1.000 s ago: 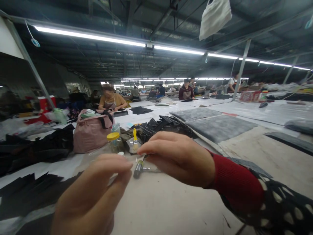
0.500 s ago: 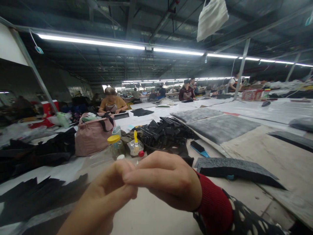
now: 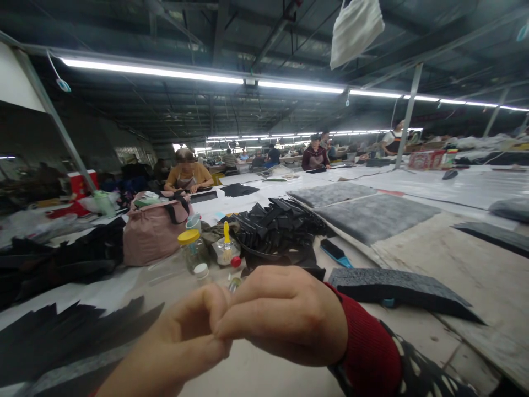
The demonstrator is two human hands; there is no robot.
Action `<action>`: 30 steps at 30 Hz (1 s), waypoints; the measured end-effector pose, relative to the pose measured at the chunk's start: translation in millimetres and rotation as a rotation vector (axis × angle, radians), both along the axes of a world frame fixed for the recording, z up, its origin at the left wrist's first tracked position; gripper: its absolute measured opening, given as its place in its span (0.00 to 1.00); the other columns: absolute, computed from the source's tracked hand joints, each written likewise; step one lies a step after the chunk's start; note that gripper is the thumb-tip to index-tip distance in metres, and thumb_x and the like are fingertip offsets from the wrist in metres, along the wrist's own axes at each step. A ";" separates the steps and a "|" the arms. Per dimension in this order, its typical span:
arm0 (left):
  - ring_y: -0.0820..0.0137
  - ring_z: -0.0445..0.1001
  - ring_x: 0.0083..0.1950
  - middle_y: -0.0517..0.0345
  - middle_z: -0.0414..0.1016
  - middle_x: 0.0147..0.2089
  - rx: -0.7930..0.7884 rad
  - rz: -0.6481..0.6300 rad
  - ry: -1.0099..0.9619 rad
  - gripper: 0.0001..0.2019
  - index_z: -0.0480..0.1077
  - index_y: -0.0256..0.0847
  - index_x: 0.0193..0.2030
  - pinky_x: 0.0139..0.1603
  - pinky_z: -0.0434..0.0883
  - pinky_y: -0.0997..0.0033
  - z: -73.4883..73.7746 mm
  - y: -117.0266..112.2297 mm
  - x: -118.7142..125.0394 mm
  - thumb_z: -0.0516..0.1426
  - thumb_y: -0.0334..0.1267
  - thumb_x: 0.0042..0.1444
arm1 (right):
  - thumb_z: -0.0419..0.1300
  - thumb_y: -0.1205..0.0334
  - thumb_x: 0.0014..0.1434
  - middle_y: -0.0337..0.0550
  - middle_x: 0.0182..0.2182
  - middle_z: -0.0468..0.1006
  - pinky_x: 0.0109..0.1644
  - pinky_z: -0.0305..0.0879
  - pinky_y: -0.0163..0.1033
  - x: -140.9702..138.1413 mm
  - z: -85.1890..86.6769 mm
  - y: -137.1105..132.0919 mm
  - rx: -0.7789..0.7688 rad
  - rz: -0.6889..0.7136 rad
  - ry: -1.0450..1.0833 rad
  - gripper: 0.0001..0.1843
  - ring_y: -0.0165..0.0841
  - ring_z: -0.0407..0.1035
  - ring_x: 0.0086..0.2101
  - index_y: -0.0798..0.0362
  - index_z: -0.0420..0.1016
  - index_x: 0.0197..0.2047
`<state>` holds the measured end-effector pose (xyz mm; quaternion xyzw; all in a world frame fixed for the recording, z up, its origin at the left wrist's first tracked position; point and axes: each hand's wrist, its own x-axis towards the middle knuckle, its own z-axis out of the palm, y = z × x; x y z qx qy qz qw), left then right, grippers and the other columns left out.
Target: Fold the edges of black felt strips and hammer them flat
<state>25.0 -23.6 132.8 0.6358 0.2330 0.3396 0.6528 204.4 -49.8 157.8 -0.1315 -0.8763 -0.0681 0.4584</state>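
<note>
My left hand point(image 3: 185, 336) and my right hand point(image 3: 285, 314) meet at the fingertips above the near part of the table point(image 3: 256, 369). Both are closed, thumbs and fingers pinched together; whatever may be between them is hidden. Just beyond the hands are a small jar with a white lid point(image 3: 201, 271), a glass jar with a yellow lid point(image 3: 190, 251) and a clear container with a red cap point(image 3: 225, 252). A yellow-handled brush point(image 3: 227, 240) stands at that container. Behind my right hand lies a heap of black pieces point(image 3: 281, 223).
Black cut pieces point(image 3: 61, 336) lie at the left, near a pink bag point(image 3: 155, 231). To the right are a blue-handled brush point(image 3: 336, 253), a curved stack of grey-black strips point(image 3: 400, 289) and a board with grey sheets point(image 3: 380, 215). A person in yellow point(image 3: 190, 173) works across the table.
Both hands, still joined at the fingertips, have shifted slightly down. More of the white-lidded jar now shows behind them. The worker at the far right has leaned left.
</note>
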 end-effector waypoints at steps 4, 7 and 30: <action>0.75 0.59 0.28 0.63 0.61 0.25 -0.005 0.005 -0.025 0.12 0.63 0.38 0.23 0.27 0.59 0.79 -0.2 -0.5 0.1 0.62 0.40 0.42 | 0.48 0.70 0.58 0.43 0.29 0.72 0.38 0.62 0.27 -2.6 -1.5 -1.9 0.041 -0.062 -0.008 0.10 0.23 0.64 0.31 0.58 0.69 0.31; 0.75 0.61 0.29 0.62 0.62 0.25 0.007 0.067 -0.034 0.12 0.62 0.38 0.21 0.28 0.61 0.78 0.5 -0.9 2.0 0.62 0.39 0.42 | 0.48 0.69 0.57 0.42 0.26 0.71 0.35 0.63 0.29 -4.6 -3.7 -0.9 0.081 -0.131 0.020 0.10 0.25 0.63 0.28 0.58 0.69 0.30; 0.72 0.62 0.29 0.65 0.66 0.26 0.115 0.436 0.108 0.08 0.65 0.43 0.22 0.31 0.64 0.77 5.0 -2.4 6.0 0.63 0.34 0.38 | 0.48 0.67 0.54 0.41 0.24 0.69 0.32 0.62 0.30 -11.7 -15.9 17.9 0.175 -0.317 0.107 0.08 0.26 0.62 0.27 0.56 0.66 0.28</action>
